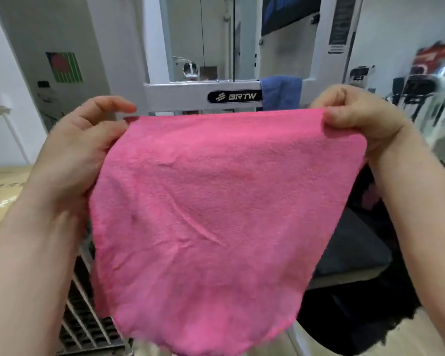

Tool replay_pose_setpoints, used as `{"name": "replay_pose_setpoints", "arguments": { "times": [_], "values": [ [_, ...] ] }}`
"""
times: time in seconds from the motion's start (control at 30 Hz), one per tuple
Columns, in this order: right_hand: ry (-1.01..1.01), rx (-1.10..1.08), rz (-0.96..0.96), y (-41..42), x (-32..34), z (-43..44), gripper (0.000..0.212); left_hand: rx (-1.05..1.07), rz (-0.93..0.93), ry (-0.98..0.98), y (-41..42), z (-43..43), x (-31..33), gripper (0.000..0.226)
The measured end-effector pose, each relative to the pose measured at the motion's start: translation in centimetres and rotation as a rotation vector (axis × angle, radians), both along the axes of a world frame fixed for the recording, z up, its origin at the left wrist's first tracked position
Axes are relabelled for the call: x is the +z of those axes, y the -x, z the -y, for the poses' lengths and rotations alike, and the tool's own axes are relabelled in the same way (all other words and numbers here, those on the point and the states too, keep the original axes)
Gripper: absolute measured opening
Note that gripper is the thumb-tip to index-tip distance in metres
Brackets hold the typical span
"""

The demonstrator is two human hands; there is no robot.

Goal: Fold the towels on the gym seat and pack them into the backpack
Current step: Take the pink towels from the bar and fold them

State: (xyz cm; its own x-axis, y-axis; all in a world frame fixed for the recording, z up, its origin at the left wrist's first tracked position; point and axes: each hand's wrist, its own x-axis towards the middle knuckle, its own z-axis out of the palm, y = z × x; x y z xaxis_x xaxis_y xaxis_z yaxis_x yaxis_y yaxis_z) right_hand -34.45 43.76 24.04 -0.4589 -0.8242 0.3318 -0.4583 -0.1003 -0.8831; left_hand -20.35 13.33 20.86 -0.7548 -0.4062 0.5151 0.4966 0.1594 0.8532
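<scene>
Two top corners of pink towel [216, 214] clamped in fingers: left hand [85, 152], right hand [360, 119].

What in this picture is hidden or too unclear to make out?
- Head view, behind the pink towel, held spread by the left hand and right hand: the seat is hidden.
- Head view, dark shape at right: half covered by towel and forearm; backpack or seat, unclear.
- Head view, blue towel: lower end hidden by the pink towel.
- Head view, label print on the white frame: blurred.
</scene>
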Motion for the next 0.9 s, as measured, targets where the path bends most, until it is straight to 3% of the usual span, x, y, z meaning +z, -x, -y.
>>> {"name": "replay_pose_setpoints", "arguments": {
  "times": [0.07,0.2,0.33,0.4,0.5,0.63,0.7,0.77,0.83,0.9],
  "values": [
    [-0.144,-0.182,-0.032,0.4,0.1,-0.6,0.030,0.099,0.017,0.083,1.6,-0.4,-0.9,0.030],
    [-0.857,-0.492,-0.322,3.5,-2.5,-0.1,0.027,0.174,0.236,0.205,7.3,-0.4,-6.1,0.029],
    [-1.246,-0.518,-0.602,9.3,-8.1,1.3,0.027,0.257,0.453,0.276,12.5,0.7,-12.2,0.046],
    [-1.262,-0.511,-0.676,11.2,-10.2,1.9,0.021,0.307,0.539,0.375,14.3,1.1,-13.8,0.038],
    [-1.180,-0.445,-0.615,13.7,-12.2,2.2,0.019,0.250,0.572,0.597,15.5,-0.7,-14.1,0.017],
    [-1.076,-0.306,-0.425,15.1,-12.5,1.6,0.028,0.242,0.717,0.988,16.8,-2.4,-13.9,0.026],
    [-1.104,-0.247,-0.388,15.1,-12.4,1.2,0.029,0.229,0.783,1.002,17.2,-2.5,-13.6,0.015],
    [-1.159,-0.201,-0.403,15.1,-12.4,1.0,0.030,0.221,0.804,0.985,17.3,-2.6,-13.6,0.018],
    [-1.203,-0.164,-0.410,15.2,-12.5,0.9,0.027,0.244,0.718,0.979,17.5,-2.6,-13.8,0.020],
    [-1.196,-0.130,-0.393,15.3,-12.6,0.5,0.020,0.253,0.647,0.853,17.7,-2.2,-14.2,0.021]
  ]
}}
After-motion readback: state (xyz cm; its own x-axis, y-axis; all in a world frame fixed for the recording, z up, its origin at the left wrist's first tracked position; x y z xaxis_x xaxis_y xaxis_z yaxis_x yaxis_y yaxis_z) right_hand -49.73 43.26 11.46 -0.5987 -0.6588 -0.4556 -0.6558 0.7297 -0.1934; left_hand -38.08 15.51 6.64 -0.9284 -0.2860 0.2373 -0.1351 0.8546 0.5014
